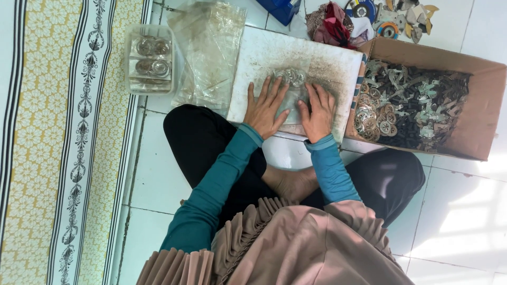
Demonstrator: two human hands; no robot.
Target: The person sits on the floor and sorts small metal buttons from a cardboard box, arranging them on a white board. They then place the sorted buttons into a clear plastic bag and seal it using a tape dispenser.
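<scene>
I sit cross-legged on a tiled floor. A worn white board [327, 58] lies in front of my knees. On it rests a small clear plastic bag [292, 87] with several round metal parts inside. My left hand [265, 107] lies flat on the bag's left side, fingers spread. My right hand [318, 110] presses on the bag's right side, fingers partly curled on the plastic.
A cardboard box [475, 113] at the right holds many small metal and black parts. A clear plastic tub [150, 59] with round metal pieces and loose clear plastic bags [208, 45] lie at the upper left. A patterned mat [63, 142] covers the floor on the left. Cloth and tools [359, 18] lie beyond the board.
</scene>
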